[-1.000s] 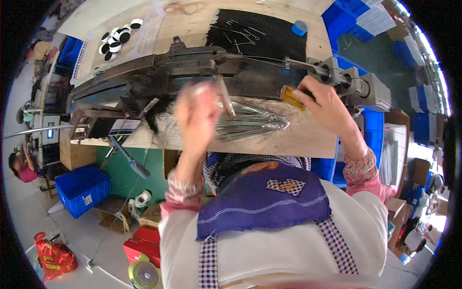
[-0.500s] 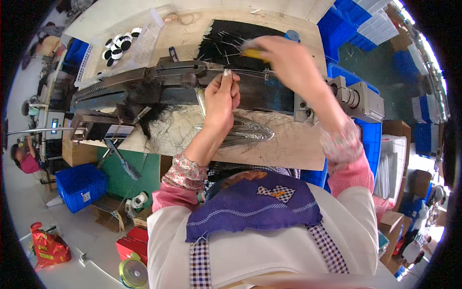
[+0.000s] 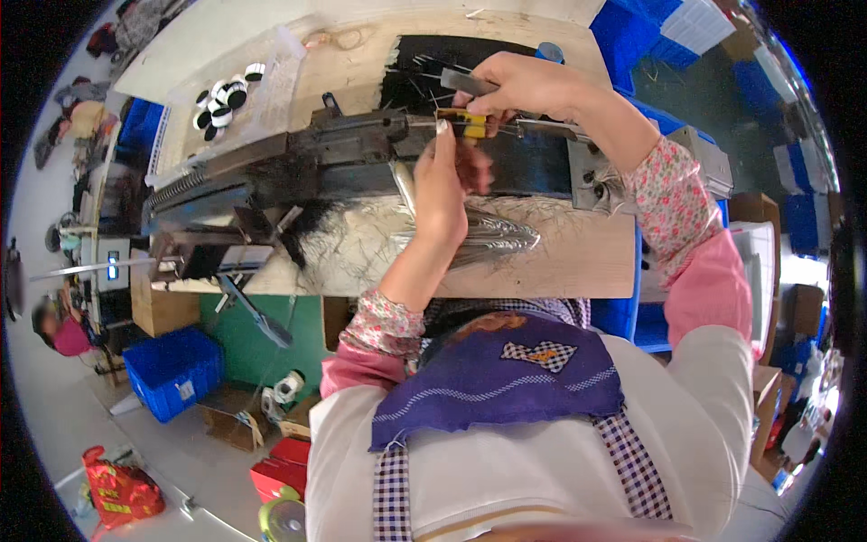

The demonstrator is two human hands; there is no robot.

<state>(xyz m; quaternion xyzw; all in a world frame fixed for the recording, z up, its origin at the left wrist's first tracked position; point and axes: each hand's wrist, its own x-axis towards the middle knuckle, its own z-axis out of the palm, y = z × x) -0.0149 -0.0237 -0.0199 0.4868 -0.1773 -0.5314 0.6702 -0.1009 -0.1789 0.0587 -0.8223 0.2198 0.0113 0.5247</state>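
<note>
Yellow-handled tool (image 3: 462, 124) is held level over the dark metal machine (image 3: 361, 154) on the wooden workbench (image 3: 578, 257), near the bench's far side. It is pinched at its handle by the fingertips of the left hand (image 3: 442, 185), whose fingers are pressed together and raised from below. The right hand (image 3: 528, 86) is closed over the tool's other end, and a flat grey metal strip (image 3: 468, 82) is gripped between its fingers. A bundle of shiny metal pieces (image 3: 492, 237) is seen on the bench just below the left wrist. Black and white rings (image 3: 221, 98) are laid in a clear tray at the far left, well apart from both hands.
</note>
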